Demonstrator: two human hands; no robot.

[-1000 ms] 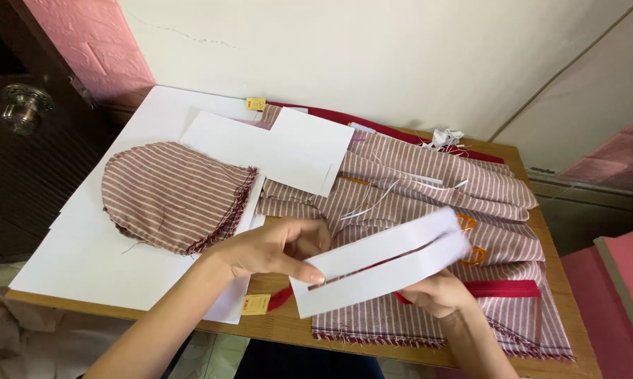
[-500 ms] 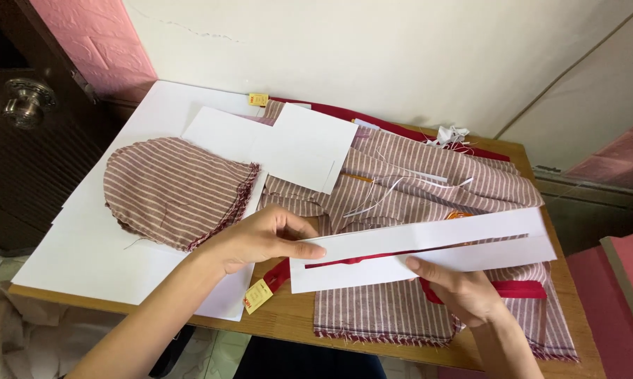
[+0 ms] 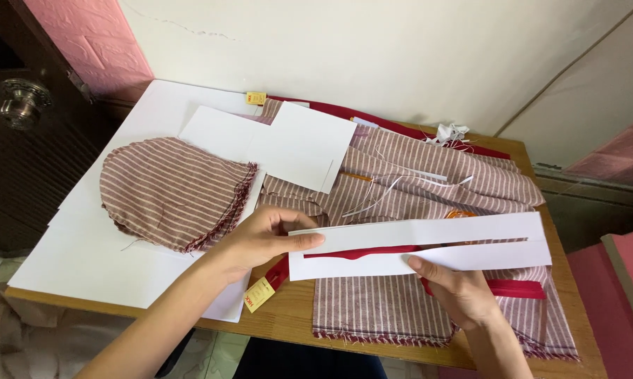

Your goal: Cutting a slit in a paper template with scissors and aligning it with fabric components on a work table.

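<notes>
Over a wooden table (image 3: 288, 330) strewn with striped fabric (image 3: 428, 175), the left hand (image 3: 264, 235) and right hand (image 3: 456, 288) pinch a slit white card strip (image 3: 428, 245) (held level).

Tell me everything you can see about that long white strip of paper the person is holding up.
The white paper strip is long, narrow and stiff-looking, like thin card. A slit runs lengthwise through most of it, stopping short of its right end; red shows through. It is held roughly level above the striped fabric. The left hand pinches its left end; the right hand supports its lower edge from beneath.
</notes>
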